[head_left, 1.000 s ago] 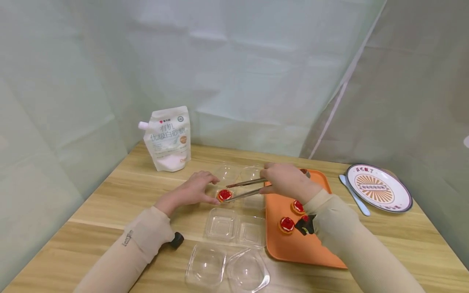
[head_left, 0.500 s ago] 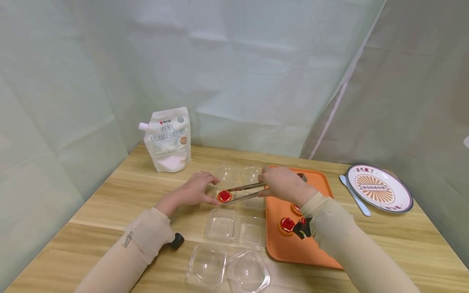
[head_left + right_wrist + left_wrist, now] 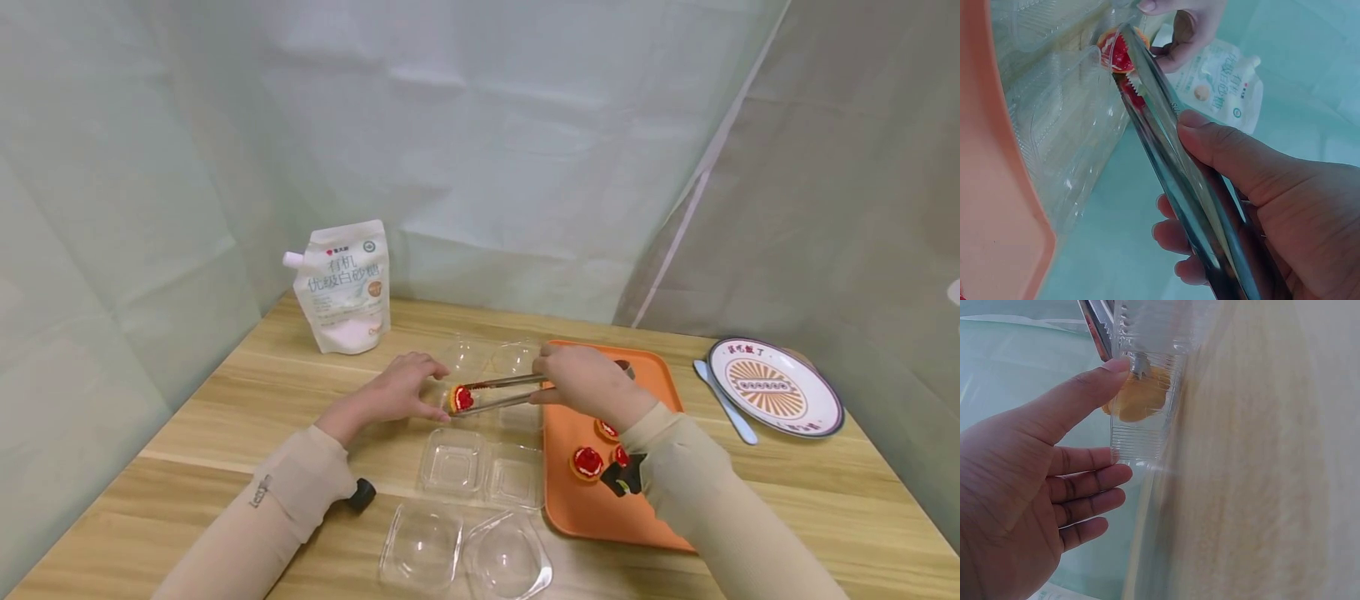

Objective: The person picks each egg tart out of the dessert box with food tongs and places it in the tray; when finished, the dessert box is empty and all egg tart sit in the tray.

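Observation:
My right hand (image 3: 588,379) grips metal tongs (image 3: 502,404), their arms reaching left over a clear plastic container (image 3: 520,418). At the tongs' tips a small tart (image 3: 462,400) with red topping and white cream stands tilted in the container's left compartment. In the right wrist view, the serrated tips of the tongs (image 3: 1159,87) lie over the tart's red top. My left hand (image 3: 397,387) is at the container's left side, thumb and index finger spread along it. Through the ribbed wall of the container (image 3: 1138,436), the left wrist view shows the tart's golden base (image 3: 1144,403).
An orange tray (image 3: 600,517) bears several more tarts (image 3: 587,462), partly behind my right wrist. Nearer stand a second clear container (image 3: 453,458) and its domed lid (image 3: 423,542). A sugar pouch (image 3: 345,287) is at back left; a plate (image 3: 772,387) and light blue utensil (image 3: 727,404) are at right.
The tongs' tips have drawn closer together at the tart. The tart has tipped from lying flat, its red top now turned toward the right. The left hand has kept its place.

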Tool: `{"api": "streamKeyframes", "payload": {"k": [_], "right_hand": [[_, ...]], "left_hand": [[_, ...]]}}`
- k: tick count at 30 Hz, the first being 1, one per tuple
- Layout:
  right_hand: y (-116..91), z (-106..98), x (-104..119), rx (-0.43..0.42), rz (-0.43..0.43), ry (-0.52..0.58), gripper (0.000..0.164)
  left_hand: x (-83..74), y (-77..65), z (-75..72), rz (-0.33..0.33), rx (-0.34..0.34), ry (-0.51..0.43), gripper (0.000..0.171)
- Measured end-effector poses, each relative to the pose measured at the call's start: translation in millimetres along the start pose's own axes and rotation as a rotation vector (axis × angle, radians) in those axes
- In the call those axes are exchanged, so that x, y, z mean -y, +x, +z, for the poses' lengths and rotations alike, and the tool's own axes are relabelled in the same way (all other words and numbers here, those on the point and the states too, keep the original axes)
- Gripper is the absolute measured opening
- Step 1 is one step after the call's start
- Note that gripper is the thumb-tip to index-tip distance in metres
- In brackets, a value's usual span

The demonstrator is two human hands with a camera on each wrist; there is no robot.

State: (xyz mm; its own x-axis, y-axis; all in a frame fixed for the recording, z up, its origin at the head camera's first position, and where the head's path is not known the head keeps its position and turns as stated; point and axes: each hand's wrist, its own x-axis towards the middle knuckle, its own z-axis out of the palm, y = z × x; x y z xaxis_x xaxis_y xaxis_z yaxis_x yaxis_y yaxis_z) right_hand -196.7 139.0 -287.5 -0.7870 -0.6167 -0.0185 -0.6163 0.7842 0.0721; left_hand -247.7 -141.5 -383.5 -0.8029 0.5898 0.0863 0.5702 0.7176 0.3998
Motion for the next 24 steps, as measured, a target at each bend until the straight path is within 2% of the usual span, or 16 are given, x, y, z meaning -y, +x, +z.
{"api": "streamKeyframes", "payload": {"k": [5,17,24], "right_hand": [[0,2,2,-0.021,-0.004,-0.004,0.026],[9,3,9,0.038,0.022,-0.023,0.025],[12,5,11,0.032,0.003,-0.027,0.023]], "left_hand": [[0.2,-0.6,0.2,-0.003,0.004,0.001,0.074],[-3.5,-2.2,-1.8,-0.004,0.004,0.002,0.073],[-3.5,-2.0,-2.3,-0.008,0.003,-0.004,0.072]]}}
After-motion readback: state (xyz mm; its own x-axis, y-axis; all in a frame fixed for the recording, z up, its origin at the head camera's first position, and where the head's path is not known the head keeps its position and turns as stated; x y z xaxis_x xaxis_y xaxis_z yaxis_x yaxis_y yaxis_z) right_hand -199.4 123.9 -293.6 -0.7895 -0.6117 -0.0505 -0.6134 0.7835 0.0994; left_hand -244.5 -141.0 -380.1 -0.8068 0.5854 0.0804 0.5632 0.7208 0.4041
